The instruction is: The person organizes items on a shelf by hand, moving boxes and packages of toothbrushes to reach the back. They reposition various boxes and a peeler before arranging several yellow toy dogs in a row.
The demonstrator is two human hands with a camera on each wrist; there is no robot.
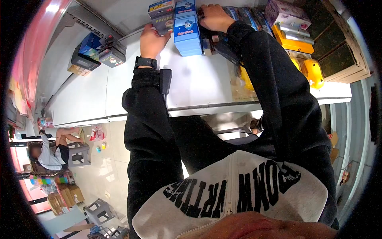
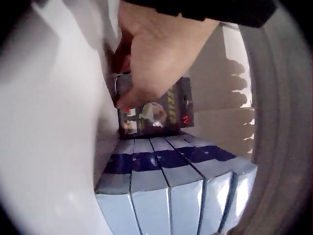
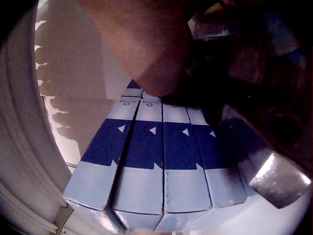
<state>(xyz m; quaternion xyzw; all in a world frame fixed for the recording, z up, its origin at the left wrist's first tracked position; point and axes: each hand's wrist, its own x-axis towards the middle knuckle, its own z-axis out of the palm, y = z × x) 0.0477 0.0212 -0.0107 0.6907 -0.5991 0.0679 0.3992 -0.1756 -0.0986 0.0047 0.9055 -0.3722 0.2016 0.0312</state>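
Observation:
My left hand [image 1: 153, 42] is at the left side of a stack of blue boxes [image 1: 186, 36], with thumb and fingers gripping the edge of a dark printed box [image 2: 156, 117]. That dark box stands right against the end of the blue row in the left wrist view. On the other side of the row, my right hand [image 1: 215, 18] lies close to the blue boxes with its fingers bent. In the right wrist view its fingertips are hidden behind the wrist and shadow, so I cannot tell whether they hold anything.
Dark packages [image 1: 242, 18] lie right of the right hand. Beyond them are a purple box [image 1: 288, 15], a yellow pack with silver cylinders [image 1: 294, 38] and a yellow toy [image 1: 312, 73]. More boxes [image 1: 112, 51] stand on the white shelf at left. A seated person [image 1: 51, 153] is far left.

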